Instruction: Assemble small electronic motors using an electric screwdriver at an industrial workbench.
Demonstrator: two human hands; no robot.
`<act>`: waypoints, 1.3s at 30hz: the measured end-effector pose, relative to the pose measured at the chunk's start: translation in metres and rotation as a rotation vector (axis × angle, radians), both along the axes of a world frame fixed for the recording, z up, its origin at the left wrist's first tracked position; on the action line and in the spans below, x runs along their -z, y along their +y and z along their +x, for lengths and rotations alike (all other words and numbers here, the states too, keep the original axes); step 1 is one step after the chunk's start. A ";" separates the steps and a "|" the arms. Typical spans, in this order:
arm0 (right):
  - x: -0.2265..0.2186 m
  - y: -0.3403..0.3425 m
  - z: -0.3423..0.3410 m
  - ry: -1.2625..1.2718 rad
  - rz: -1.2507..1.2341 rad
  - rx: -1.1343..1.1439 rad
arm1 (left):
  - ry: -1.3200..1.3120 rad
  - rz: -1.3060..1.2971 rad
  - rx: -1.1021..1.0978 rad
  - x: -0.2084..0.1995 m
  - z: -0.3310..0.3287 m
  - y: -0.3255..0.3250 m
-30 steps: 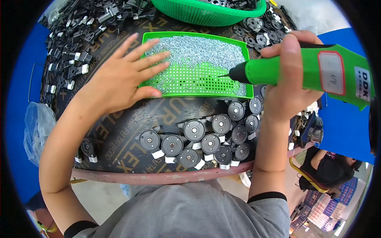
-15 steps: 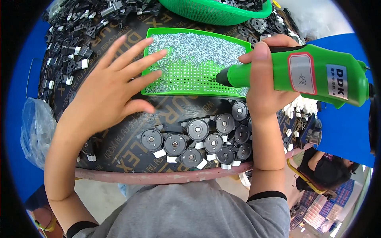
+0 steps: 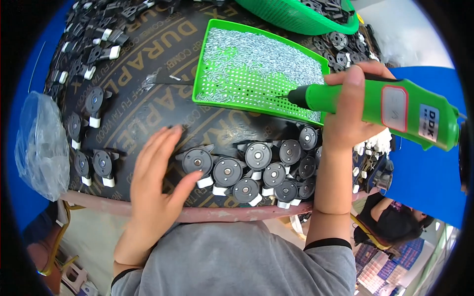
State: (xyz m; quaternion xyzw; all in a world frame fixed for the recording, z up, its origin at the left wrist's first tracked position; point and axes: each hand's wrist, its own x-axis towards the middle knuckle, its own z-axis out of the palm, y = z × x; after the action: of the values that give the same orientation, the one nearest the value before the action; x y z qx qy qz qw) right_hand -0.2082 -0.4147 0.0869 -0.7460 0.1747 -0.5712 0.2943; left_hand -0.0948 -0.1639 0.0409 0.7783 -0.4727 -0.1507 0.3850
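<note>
In my right hand [image 3: 348, 111] is a green electric screwdriver [image 3: 395, 106], its dark nose pointing left over a green perforated tray [image 3: 197, 96]. Small silver screws [image 3: 261, 52] fill the tray's far part, and the bit reaches down toward the holes where fewer screws lie. My left hand [image 3: 160, 177] holds nothing; its fingers are apart, with the thumb beside the leftmost black round caster housing [image 3: 197, 161] of a group. Several similar housings with white tabs, such as this one [image 3: 257, 155], stand together near the table's front edge.
More caster parts [image 3: 102, 163] stand at the left, near a clear plastic bag [image 3: 42, 145]. Black parts [image 3: 103, 37] are heaped at the far left. A green basket [image 3: 301, 17] sits at the back; white pieces [image 3: 375, 143] lie right. Another person [image 3: 395, 217] is at lower right.
My left hand has drawn back from the tray's left side toward the front housings. The screwdriver stays over the tray in my right hand. The view has shifted somewhat.
</note>
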 end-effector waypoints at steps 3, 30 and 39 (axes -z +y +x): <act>-0.006 0.000 -0.011 0.048 -0.127 0.130 | 0.056 -0.042 0.013 0.012 -0.008 -0.001; -0.030 0.081 0.011 0.357 -0.141 -0.658 | 0.052 -0.172 0.027 0.031 -0.006 -0.004; -0.026 0.089 0.014 0.326 -0.097 -0.578 | 0.027 -0.157 0.044 0.026 -0.006 -0.005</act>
State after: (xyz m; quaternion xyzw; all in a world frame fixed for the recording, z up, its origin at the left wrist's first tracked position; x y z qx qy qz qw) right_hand -0.1940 -0.3255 0.1125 -0.8595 -0.0265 -0.3447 0.3765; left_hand -0.1005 -0.1685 0.0145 0.7330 -0.4947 -0.1323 0.4478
